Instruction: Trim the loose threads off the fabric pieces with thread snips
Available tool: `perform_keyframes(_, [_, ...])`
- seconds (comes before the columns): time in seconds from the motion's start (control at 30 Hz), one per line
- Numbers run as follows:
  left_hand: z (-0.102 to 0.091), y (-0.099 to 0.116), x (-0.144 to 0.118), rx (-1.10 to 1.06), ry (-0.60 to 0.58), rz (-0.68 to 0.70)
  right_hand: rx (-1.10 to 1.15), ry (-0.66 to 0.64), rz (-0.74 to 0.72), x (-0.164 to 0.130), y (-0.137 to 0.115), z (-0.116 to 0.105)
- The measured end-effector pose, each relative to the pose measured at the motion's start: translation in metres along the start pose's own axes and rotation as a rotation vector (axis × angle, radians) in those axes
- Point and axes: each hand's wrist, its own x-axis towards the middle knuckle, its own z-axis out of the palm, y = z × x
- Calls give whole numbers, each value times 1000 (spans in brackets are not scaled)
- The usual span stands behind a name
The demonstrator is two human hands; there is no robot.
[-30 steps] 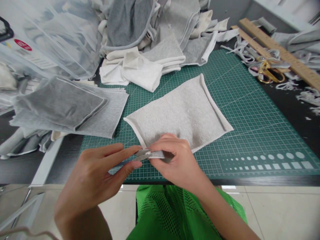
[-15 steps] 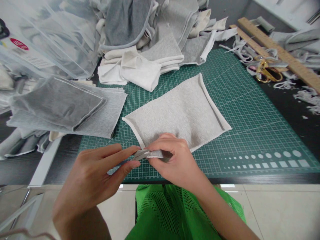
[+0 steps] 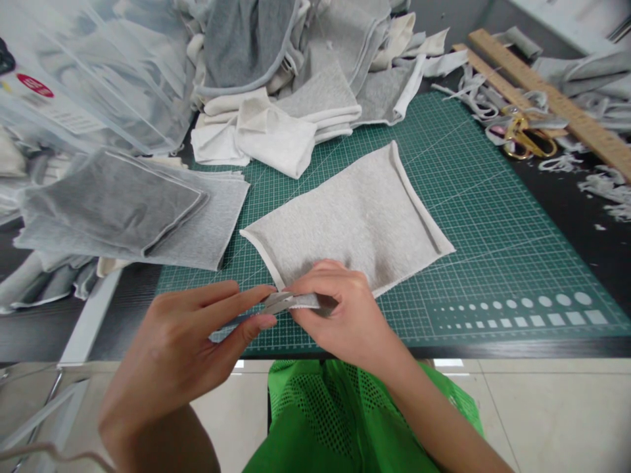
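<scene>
A light grey fabric piece (image 3: 355,213) with white edging lies flat on the green cutting mat (image 3: 493,217). At its near corner my right hand (image 3: 345,315) pinches the fabric's edge between thumb and fingers. My left hand (image 3: 187,348) meets it from the left, its thumb and forefinger closed on a small metal tool (image 3: 273,302) whose tip touches the same corner. What kind of tool it is stays unclear.
Stacked grey fabric pieces (image 3: 128,210) lie at the left, folded white and grey pieces (image 3: 276,125) at the back. Clear plastic bags (image 3: 93,72) fill the far left. Gold scissors (image 3: 525,135), fabric scraps and a wooden ruler (image 3: 552,98) lie at the right. The table edge runs just under my hands.
Both hands stay at the fabric's near corner with hardly any motion; the view has tilted slightly.
</scene>
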Motion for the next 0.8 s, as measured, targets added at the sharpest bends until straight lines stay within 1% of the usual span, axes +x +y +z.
perform_keyframes(0.27, [-2, 1, -1, -4, -3, -35, -8, -2, -2, 0, 0, -1])
perform_keyframes(0.63, [-1, 1, 1, 15, -16, -12, -8, -6, -2, 0, 0, -1])
perform_keyframes(0.8, [-2, 0, 0, -10, -34, -4, -18, -15, 23, 0, -1, -2])
